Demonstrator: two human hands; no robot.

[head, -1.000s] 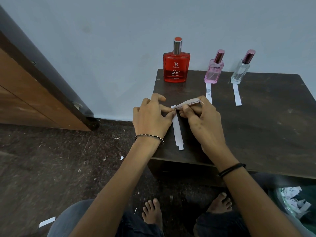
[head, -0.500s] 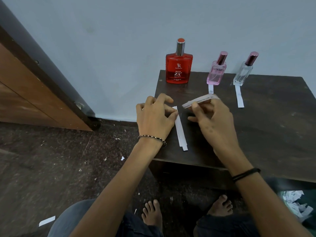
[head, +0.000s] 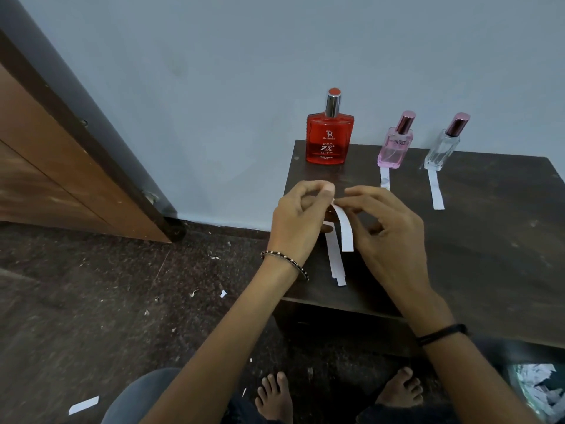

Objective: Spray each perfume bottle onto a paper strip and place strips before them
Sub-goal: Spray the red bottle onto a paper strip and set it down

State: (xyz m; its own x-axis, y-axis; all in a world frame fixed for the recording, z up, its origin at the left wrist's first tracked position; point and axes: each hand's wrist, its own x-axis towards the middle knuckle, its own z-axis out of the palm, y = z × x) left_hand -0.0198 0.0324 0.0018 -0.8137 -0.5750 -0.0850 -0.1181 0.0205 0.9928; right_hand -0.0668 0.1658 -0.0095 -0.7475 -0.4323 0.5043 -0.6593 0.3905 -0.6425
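Note:
Three perfume bottles stand along the back of the dark table (head: 489, 246): a red bottle (head: 330, 142), a pink bottle (head: 394, 148) and a clear bottle (head: 441, 148). One paper strip (head: 385, 179) lies in front of the pink bottle, another strip (head: 435, 191) in front of the clear one. No strip lies before the red bottle. My left hand (head: 299, 221) pinches the top end of a curved white strip (head: 345, 231), which hangs above the table. My right hand (head: 394, 240) hovers beside it with fingers spread. Spare strips (head: 336, 267) lie beneath.
A wooden door (head: 61, 179) and its dark frame stand at the left against the pale wall. Paper scraps litter the dark floor (head: 84, 404). A bag of paper scraps (head: 538, 390) sits at the lower right. My bare feet (head: 272, 393) are under the table's front edge.
The strip passed from my right hand to my left hand and now droops downward. My right fingers opened and spread. The view shifted left and down.

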